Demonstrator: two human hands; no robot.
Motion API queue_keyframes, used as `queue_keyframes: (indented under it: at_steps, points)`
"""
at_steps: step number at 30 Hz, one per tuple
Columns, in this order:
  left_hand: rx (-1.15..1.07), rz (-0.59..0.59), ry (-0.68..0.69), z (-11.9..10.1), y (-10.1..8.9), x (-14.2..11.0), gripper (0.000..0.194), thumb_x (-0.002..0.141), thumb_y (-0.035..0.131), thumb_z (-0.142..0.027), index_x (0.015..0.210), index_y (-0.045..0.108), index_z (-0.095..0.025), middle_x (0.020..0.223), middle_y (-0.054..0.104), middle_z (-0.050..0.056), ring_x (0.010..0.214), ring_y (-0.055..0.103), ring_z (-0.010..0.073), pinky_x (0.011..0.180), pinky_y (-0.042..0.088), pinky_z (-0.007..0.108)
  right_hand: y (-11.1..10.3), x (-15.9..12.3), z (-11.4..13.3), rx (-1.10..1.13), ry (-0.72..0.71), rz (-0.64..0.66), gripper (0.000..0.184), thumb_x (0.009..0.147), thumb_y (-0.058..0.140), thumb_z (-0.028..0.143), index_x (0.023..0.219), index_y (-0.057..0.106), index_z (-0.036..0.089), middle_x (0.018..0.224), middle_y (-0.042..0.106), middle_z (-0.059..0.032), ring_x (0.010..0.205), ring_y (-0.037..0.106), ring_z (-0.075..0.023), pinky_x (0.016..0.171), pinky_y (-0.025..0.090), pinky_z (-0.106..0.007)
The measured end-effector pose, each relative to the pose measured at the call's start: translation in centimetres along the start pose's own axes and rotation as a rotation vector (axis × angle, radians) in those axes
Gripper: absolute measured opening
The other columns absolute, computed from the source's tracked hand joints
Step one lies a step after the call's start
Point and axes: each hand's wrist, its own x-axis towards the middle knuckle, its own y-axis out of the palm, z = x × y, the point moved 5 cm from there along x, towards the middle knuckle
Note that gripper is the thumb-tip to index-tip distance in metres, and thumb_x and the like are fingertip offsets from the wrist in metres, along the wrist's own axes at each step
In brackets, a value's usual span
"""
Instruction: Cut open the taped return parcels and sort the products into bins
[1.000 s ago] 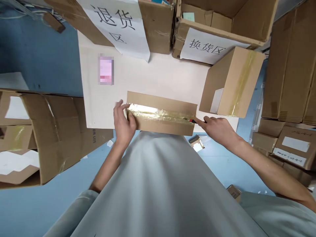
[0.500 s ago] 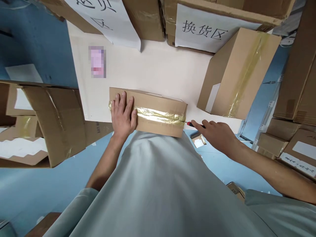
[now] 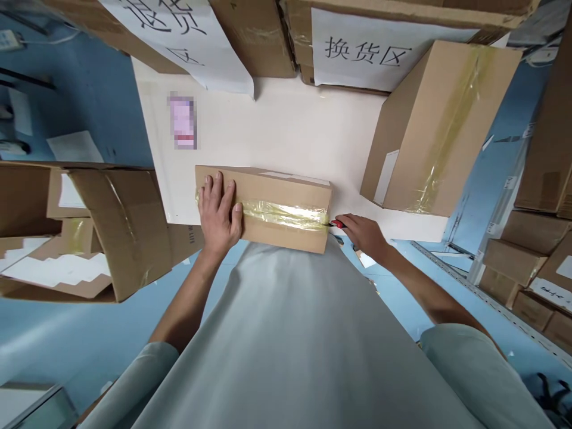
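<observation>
A long brown cardboard box sealed with a strip of yellowish tape lies at the near edge of the pale table. My left hand lies flat on the box's left end, fingers stretched out and pressing down. My right hand is closed around a small red-handled cutter, whose tip touches the right end of the tape seam.
A larger taped box stands on the table's right side. Open cartons with paper signs line the back. An open carton sits at the left and stacked boxes at the right. A blurred pink patch lies on the table.
My left hand went from the box's left edge to lying flat on top. My right hand drew in, bringing the cutter tip against the tape's right end. The view shifted slightly.
</observation>
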Motion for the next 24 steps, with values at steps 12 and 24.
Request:
queue_keyframes:
  at_steps: [12,24]
  points:
    - [-0.039,-0.077,0.051,6.9,-6.5,0.7,0.084,0.110,0.037,-0.080,0.177,0.048,-0.030,0.190,0.034,0.011,0.179,0.025,0.0331,0.148,0.014,0.059,2.5,5.7,2.4,0.436,0.340,-0.414,0.050,0.121,0.029,0.051,0.142,0.061,0.020,0.123,0.081,-0.0163,0.110,0.077,-0.0296,0.095,0.057,-0.036]
    - [-0.222,-0.095,0.050,10.8,-9.7,0.7,0.082,0.111,0.036,-0.082,0.172,0.054,-0.030,0.186,0.042,0.011,0.177,0.033,0.0324,0.147,0.023,0.057,3.8,5.7,9.6,0.677,0.552,-0.645,0.057,0.116,0.029,0.064,0.138,0.060,0.020,0.113,0.078,-0.0135,0.096,0.072,-0.0254,0.083,0.059,-0.035]
